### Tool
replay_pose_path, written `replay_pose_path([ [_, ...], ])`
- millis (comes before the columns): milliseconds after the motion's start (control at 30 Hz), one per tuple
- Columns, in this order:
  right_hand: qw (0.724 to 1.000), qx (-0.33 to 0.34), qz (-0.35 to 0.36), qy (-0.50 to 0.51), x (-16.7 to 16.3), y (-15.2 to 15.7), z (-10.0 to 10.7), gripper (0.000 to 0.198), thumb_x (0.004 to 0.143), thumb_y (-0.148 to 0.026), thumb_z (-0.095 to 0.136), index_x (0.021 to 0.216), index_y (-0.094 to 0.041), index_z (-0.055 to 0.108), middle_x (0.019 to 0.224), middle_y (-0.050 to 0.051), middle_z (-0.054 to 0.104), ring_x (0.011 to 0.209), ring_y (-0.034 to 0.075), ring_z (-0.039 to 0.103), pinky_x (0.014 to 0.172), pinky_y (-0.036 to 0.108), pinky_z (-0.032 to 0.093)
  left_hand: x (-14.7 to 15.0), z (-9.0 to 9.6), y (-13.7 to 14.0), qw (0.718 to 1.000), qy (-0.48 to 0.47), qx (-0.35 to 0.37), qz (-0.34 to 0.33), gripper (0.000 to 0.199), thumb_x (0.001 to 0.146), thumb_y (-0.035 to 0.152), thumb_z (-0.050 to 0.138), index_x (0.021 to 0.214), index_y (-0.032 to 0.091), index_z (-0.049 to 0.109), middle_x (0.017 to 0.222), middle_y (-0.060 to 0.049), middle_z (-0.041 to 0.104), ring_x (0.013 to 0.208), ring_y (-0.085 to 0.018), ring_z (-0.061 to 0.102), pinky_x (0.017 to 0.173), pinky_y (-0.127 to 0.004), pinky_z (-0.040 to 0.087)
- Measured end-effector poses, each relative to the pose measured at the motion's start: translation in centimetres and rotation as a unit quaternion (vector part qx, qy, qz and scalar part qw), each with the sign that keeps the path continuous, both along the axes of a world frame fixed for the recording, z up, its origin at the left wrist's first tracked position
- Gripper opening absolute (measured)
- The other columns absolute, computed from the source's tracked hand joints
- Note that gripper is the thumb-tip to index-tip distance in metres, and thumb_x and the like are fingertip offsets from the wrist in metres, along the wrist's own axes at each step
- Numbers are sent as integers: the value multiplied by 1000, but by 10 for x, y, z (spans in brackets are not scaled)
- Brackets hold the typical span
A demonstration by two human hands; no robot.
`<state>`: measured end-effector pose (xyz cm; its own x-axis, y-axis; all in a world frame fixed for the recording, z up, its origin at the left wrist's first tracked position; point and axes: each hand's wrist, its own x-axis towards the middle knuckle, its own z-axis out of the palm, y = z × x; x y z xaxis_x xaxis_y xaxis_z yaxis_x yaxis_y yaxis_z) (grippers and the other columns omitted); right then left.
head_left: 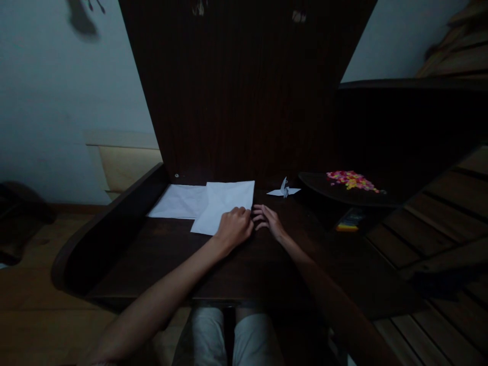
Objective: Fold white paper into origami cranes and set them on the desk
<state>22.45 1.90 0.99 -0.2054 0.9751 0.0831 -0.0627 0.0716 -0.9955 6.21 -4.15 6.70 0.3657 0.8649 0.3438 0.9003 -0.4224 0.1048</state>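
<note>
A creased white sheet of paper (224, 201) lies on the dark desk, its left part over a second white sheet (177, 199). My left hand (234, 225) is at the front right corner of the upper sheet, fingers curled in and closed on it; the fingertips are partly hidden. Just to the right, my right hand (270, 221) is open, its fingers slightly bent and apart, close to the sheet's right edge. A folded white paper crane (284, 190) stands behind my right hand, touched by neither hand.
Many small pink, red and yellow pieces (353, 180) are heaped on a raised dark shelf (316, 183) at the right. Below it sits a box with a yellow edge (347, 227). A tall dark panel (244, 91) backs the desk; a raised side board (110, 223) bounds its left.
</note>
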Motion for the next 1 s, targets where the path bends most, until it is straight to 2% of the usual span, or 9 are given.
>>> replay_pose_path([
  [200, 998, 6, -38, -45, 5, 8, -10, 34, 62, -36, 70, 88, -14, 64, 79, 6, 71, 73, 19, 66, 69, 30, 52, 32, -43, -6, 994, -17, -65, -92, 35, 94, 36, 32, 98, 14, 60, 98, -14, 62, 96, -27, 59, 81, -39, 48],
  [300, 998, -1, -42, -56, 10, 14, -16, 28, 68, -30, 64, 90, -13, 65, 80, 7, 73, 72, 21, 67, 70, 33, 53, 18, -51, 0, 985, -34, -60, -160, 31, 93, 31, 35, 101, 15, 60, 113, -14, 60, 108, -24, 55, 94, -37, 43],
  [400, 997, -16, -57, -52, 13, 17, -17, 25, 71, -26, 62, 91, -12, 65, 82, 8, 73, 72, 21, 68, 69, 33, 54, -7, -57, 9, 978, -11, -77, -194, 39, 92, 37, 38, 121, 15, 52, 139, -14, 44, 128, -26, 40, 106, -42, 32],
  [500, 996, -30, -79, -31, 12, 17, -14, 24, 72, -26, 62, 91, -13, 66, 84, 9, 73, 73, 22, 68, 68, 34, 55, -27, -64, 16, 976, 13, -129, -173, 56, 92, 51, 31, 139, 20, 35, 148, -12, 30, 138, -28, 22, 110, -52, 17],
  [600, 996, -36, -82, -11, 9, 15, -11, 27, 71, -30, 64, 92, -13, 66, 84, 10, 73, 74, 22, 68, 67, 34, 55, -33, -67, 21, 976, 22, -155, -149, 61, 91, 57, 27, 142, 24, 29, 151, -10, 23, 140, -30, 14, 110, -57, 9],
  [700, 998, -27, -55, -23, 7, 13, -11, 33, 65, -31, 69, 92, -12, 66, 84, 10, 73, 74, 22, 68, 69, 35, 55, -27, -66, 22, 978, 18, -164, -130, 63, 91, 57, 28, 142, 21, 30, 150, -11, 25, 140, -30, 16, 110, -55, 14],
  [800, 996, -5, -51, -75, 8, 12, -12, 32, 59, -30, 72, 84, -11, 67, 84, 10, 73, 74, 23, 68, 69, 35, 54, -22, -65, 24, 987, -19, -128, -100, 57, 93, 49, 30, 134, 11, 40, 146, -17, 33, 138, -27, 24, 111, -44, 23],
  [933, 989, 33, -56, -135, 9, 10, -12, 25, 62, -26, 68, 82, -11, 68, 88, 11, 72, 77, 23, 68, 67, 34, 54, -30, -67, 32, 992, -66, -88, -53, 40, 91, 35, 38, 117, 9, 55, 138, -17, 45, 134, -24, 32, 111, -35, 26],
  [1000, 986, 46, -52, -151, 8, 8, -11, 25, 66, -25, 64, 85, -10, 68, 89, 10, 72, 78, 22, 68, 67, 33, 54, -36, -68, 35, 994, -64, -90, -26, 43, 88, 40, 44, 117, 10, 56, 136, -16, 47, 135, -28, 31, 111, -38, 26],
])
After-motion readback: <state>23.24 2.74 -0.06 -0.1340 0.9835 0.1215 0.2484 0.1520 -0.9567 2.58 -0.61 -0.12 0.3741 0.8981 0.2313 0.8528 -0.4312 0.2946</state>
